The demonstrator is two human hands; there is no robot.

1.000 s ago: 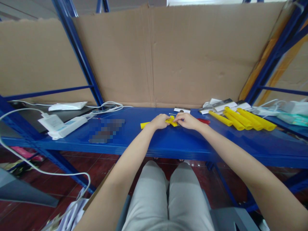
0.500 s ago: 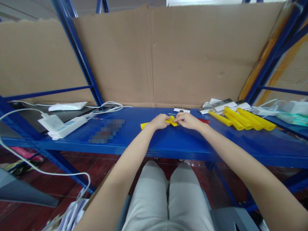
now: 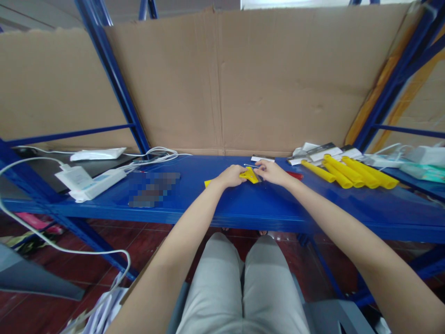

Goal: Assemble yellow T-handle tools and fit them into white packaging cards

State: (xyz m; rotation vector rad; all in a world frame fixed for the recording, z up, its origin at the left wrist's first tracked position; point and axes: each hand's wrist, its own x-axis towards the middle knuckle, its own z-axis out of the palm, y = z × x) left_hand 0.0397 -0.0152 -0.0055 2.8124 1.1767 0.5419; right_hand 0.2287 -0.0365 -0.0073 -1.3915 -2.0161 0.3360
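Note:
My left hand point(image 3: 231, 176) is closed around a yellow scraper point(image 3: 249, 175), whose flared head sticks out to the right of the fingers. The end of its handle shows left of my wrist. Just right of the head, my right hand point(image 3: 270, 171) has its fingers curled together; what they hold, if anything, is too small to make out. A thin metal shaft point(image 3: 249, 165) reaches out left of these fingers. In line with it, a red handle point(image 3: 295, 175) shows behind my right wrist, apparently one screwdriver, its middle hidden by the hand.
Several yellow tube-like handles point(image 3: 351, 172) lie at right, beside packaged pieces point(image 3: 321, 152). A white card point(image 3: 262, 158) lies behind my hands. At left are a power strip point(image 3: 99, 184), cables and a blurred-out item point(image 3: 155, 189). Cardboard point(image 3: 222, 83) backs the blue shelf point(image 3: 194, 213).
My right hand has drawn back from the scraper's head, slightly up and to the right, toward the metal shaft. The scraper has turned a little, showing more of its flared head.

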